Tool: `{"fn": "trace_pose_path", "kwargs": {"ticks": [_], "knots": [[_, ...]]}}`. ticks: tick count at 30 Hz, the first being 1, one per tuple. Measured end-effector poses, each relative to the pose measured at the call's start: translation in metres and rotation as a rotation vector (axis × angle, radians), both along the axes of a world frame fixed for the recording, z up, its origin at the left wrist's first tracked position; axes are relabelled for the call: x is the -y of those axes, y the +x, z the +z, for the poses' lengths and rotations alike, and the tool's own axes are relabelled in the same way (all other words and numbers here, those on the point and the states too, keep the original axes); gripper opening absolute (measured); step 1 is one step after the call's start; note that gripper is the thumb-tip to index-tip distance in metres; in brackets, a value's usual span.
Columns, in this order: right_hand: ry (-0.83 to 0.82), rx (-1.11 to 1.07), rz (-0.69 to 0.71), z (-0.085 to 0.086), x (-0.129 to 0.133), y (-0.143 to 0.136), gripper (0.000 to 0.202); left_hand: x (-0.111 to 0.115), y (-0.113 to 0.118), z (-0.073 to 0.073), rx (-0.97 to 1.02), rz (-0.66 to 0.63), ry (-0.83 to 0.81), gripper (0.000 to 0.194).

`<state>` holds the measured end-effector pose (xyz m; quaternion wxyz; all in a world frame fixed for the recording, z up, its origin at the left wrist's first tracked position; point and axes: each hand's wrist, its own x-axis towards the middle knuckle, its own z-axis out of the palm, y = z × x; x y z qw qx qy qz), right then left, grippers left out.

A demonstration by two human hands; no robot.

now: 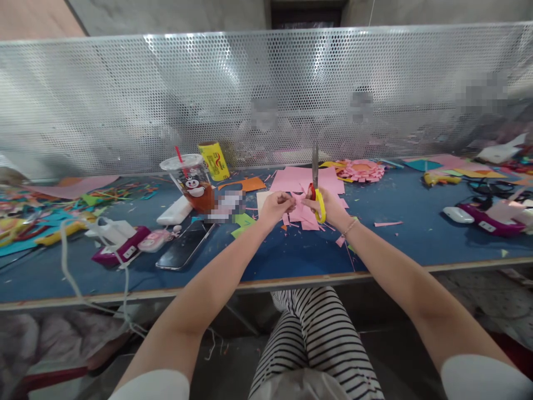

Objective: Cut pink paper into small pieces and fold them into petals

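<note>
In the head view, taking the two hands as the dial's centre, the pink paper piece sits right at that centre, just above the blue table, with its fingertips-end pinched by the left hand, thumb and fingers drawn close together. The right hand has the scissors hooked in its grip, blades pointing to 12 o'clock, while its thumb and finger reach toward the paper from 3 o'clock; whether they press on it I cannot tell. The paper should be very light, limp and easily creased or torn, not slippery, and is probably best taken by an edge with a soft pinch. The scissors look stiffer and heavier, safest held by the handle. The piece is pale pink and small, its outline partly hidden by fingers; the scissors show grey blades and a yellow-and-red handle. Pink sheets lie at 12 o'clock, a fringed pink ornament at 2, a plastic cup between 9 and 10, and a phone near 8.
</note>
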<state>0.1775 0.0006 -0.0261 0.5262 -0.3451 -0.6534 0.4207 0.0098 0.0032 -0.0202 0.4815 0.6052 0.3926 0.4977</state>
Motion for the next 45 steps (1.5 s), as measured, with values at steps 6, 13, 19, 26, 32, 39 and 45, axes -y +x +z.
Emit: {"fn": "trace_pose_path", "kwargs": {"ticks": [6, 13, 19, 26, 32, 39, 45], "knots": [[0.086, 0.107, -0.047, -0.007, -0.006, -0.003, 0.037, 0.005, 0.005, 0.002, 0.036, -0.069, -0.072, 0.034], [0.030, 0.095, -0.065, -0.005, -0.002, -0.006, 0.037, 0.007, 0.004, 0.006, 0.017, -0.101, -0.069, 0.035], [-0.057, 0.010, -0.065, -0.005, -0.002, -0.004, 0.039, 0.004, 0.003, 0.003, 0.039, -0.083, -0.097, 0.020], [-0.143, -0.075, -0.128, -0.007, -0.011, -0.002, 0.036, 0.001, 0.001, 0.001, 0.086, -0.023, -0.135, 0.009], [-0.096, 0.024, -0.176, -0.003, -0.014, 0.006, 0.035, 0.002, 0.001, 0.003, 0.095, -0.019, -0.137, 0.011], [-0.068, 0.004, -0.143, 0.000, -0.011, 0.006, 0.032, -0.002, -0.002, 0.002, 0.085, -0.019, -0.126, 0.013], [-0.035, -0.026, -0.150, 0.001, -0.009, 0.006, 0.033, -0.002, -0.003, 0.001, 0.086, -0.029, -0.112, 0.017]]}}
